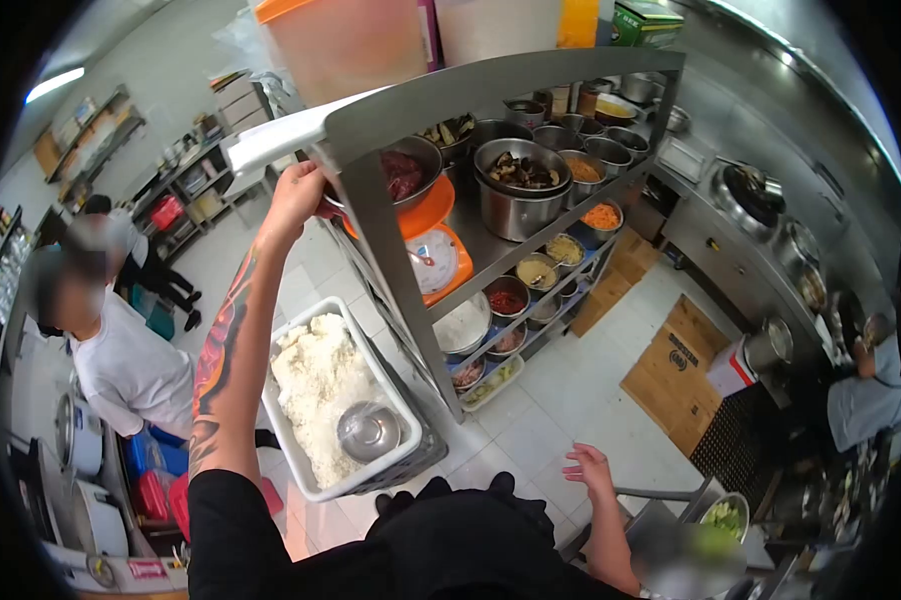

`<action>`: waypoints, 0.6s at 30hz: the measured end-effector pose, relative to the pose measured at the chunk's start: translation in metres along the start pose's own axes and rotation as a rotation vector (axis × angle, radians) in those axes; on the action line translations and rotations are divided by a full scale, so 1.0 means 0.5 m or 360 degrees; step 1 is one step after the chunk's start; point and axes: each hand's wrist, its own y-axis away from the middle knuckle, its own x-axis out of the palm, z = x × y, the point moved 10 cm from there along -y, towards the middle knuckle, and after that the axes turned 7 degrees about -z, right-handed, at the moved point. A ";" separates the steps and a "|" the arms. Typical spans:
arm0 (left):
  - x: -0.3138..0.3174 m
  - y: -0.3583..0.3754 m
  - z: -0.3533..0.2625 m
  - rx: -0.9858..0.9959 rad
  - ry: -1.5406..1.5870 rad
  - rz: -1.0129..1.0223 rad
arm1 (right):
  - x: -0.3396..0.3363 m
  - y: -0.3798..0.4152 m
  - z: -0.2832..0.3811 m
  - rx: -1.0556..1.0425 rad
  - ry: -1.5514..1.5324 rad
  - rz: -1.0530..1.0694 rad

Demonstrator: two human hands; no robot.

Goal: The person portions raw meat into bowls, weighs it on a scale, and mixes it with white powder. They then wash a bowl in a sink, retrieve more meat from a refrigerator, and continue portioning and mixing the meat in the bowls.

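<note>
The meat bowl (pixel 432 172) is set in the metal shelf (pixel 481 257), upper middle, above floor tiles (pixel 506 432). Any grip by the left hand (pixel 298 196) beside it can't be told; the right hand (pixel 588 469) is held empty.

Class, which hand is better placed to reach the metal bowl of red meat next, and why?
Probably the left hand: it is up at the shelf post beside the metal bowl; the right hand is low and farther away.

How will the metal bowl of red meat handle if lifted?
The metal bowl should feel rigid, its wall being metal. The red meat inside probably makes it fairly heavy. Its open top could spill if tilted.
</note>
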 end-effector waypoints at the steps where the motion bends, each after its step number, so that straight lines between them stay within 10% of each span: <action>1: 0.011 0.010 -0.008 0.0025 -0.0018 -0.0005 | -0.056 -0.033 -0.016 0.0030 0.0017 -0.0053; 8: -0.024 0.001 0.025 0.0129 -0.0073 -0.0196 | -0.278 -0.153 -0.092 0.0201 -0.0096 -0.0363; 18: 0.007 0.034 0.041 -0.0021 -0.0012 -0.0165 | -0.222 -0.191 -0.160 0.0353 -0.0037 -0.0124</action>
